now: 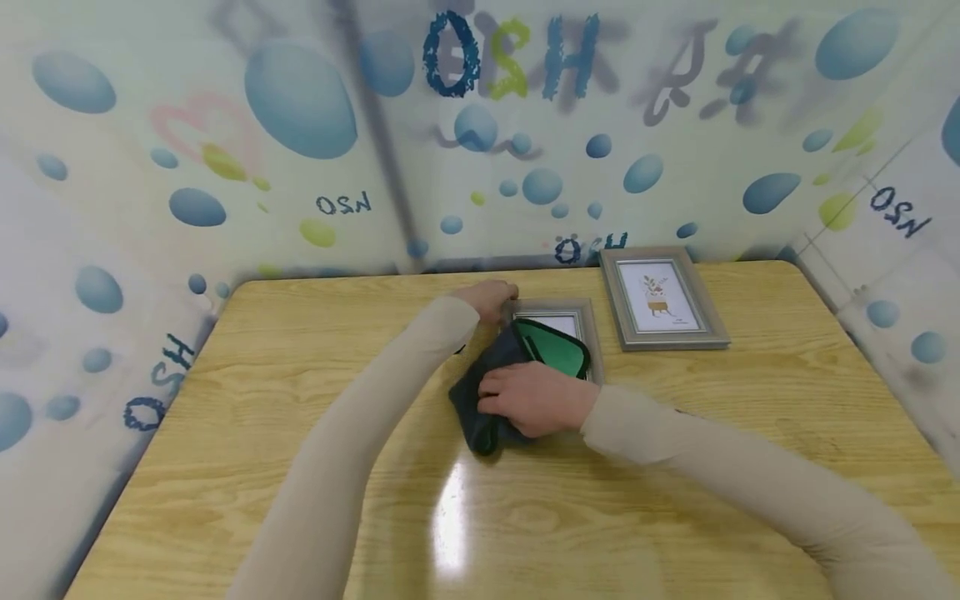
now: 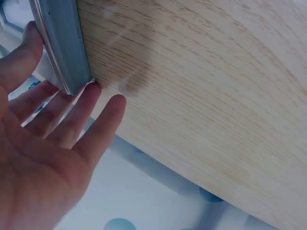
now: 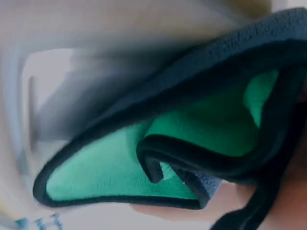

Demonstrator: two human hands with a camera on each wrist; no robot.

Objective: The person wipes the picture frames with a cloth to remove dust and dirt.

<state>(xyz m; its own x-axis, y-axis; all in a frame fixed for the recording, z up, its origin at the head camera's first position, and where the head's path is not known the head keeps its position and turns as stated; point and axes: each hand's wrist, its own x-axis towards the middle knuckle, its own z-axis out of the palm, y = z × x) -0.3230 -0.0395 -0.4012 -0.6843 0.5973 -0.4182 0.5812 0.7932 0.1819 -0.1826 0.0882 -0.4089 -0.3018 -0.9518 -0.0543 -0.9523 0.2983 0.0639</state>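
A grey picture frame [image 1: 551, 305] lies near the middle of the table's back half, partly covered by a cloth. At its far left corner is my left hand [image 1: 487, 300]. In the left wrist view, the thumb presses one side of the frame [image 2: 64, 43] while fingers reach around its corner. My right hand [image 1: 536, 398] grips a bunched microfiber cloth [image 1: 491, 375] over the frame's near left part. Dark grey on one side, the cloth [image 3: 201, 124] shows bright green on the other, with black edging. The right fingertips are partly hidden in its folds.
Another grey picture frame [image 1: 660, 300], with a potted-plant print, lies to the right at the back edge. The wooden table [image 1: 300, 375] meets a wall [image 1: 480, 192] patterned with blue drops. Light glares off the table's front half.
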